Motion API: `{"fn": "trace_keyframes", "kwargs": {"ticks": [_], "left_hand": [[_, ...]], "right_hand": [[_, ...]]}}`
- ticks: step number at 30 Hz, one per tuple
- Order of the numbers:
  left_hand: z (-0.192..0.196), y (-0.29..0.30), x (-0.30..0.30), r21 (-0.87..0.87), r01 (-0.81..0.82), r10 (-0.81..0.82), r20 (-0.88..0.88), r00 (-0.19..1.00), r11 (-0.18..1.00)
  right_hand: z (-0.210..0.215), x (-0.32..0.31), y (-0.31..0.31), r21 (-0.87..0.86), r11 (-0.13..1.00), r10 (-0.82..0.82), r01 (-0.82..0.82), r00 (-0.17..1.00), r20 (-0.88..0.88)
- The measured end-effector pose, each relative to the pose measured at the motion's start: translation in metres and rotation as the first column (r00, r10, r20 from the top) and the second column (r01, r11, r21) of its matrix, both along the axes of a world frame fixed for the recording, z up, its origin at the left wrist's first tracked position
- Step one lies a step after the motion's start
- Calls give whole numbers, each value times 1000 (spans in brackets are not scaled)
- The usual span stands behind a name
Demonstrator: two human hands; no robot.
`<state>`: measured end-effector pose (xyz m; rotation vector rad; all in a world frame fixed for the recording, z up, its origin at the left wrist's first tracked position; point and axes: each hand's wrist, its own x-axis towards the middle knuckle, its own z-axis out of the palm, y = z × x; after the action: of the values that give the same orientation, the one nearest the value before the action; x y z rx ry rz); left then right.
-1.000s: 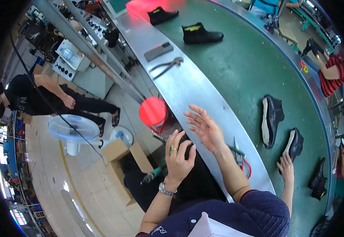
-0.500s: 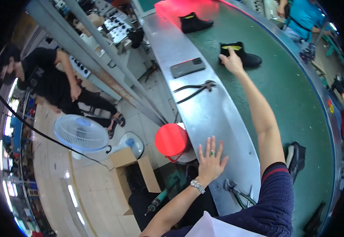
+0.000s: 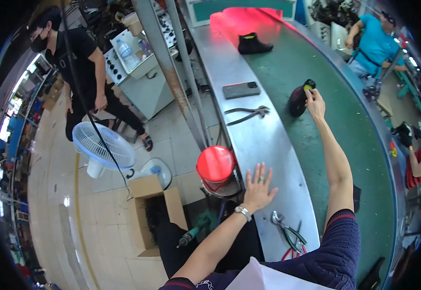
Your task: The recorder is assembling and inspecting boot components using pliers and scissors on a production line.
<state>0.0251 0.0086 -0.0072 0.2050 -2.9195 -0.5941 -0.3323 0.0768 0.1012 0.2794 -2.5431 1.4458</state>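
Observation:
My right hand point(image 3: 316, 105) reaches over the green conveyor surface point(image 3: 336, 145) and pinches the top edge of a black ankle boot point(image 3: 296, 102) with a yellow-green patch inside its opening. The boot is turned, its toe pointing toward me. My left hand point(image 3: 258, 194) lies flat with fingers spread on the metal ledge point(image 3: 268, 145) and holds nothing. Farther up that ledge are a pair of pincers point(image 3: 249, 115) and a dark phone point(image 3: 241, 90). Nearer me, green-handled pliers point(image 3: 288, 231) lie beside a red-handled tool point(image 3: 295, 252).
Another black boot point(image 3: 255, 44) stands farther along, near red light. Left of the ledge are a red-topped container point(image 3: 215, 164), a cardboard box point(image 3: 174, 205), a green tool point(image 3: 194, 234) and a fan point(image 3: 104, 145). One person point(image 3: 82, 63) stands left; another point(image 3: 372, 41) is far right.
The boot at my right hand has turned from sideways to toe-toward-me, with my fingers now gripping its top edge. My left hand stays on the ledge. The whole view has shifted.

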Motion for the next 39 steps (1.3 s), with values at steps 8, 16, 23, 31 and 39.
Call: {"fn": "trace_keyframes", "kwargs": {"ticks": [8,16,23,31,39], "left_hand": [[59,-22,24,870,203,-157,-147,977,450],[171,-6,158,951,295,-159,-278,947,95],[142,1,230,984,178,104,-175,979,-20],[121,-2,293,998,64,244,-63,968,2],[117,-54,427,978,-183,447,208,870,-98]], "right_hand": [[185,199,76,-215,889,441,-404,882,168],[198,336,56,-466,610,785,-641,567,249],[160,397,34,-555,466,871,-689,466,152],[85,423,77,-330,773,623,-541,746,236],[-47,461,175,626,715,310,-311,944,115]]}}
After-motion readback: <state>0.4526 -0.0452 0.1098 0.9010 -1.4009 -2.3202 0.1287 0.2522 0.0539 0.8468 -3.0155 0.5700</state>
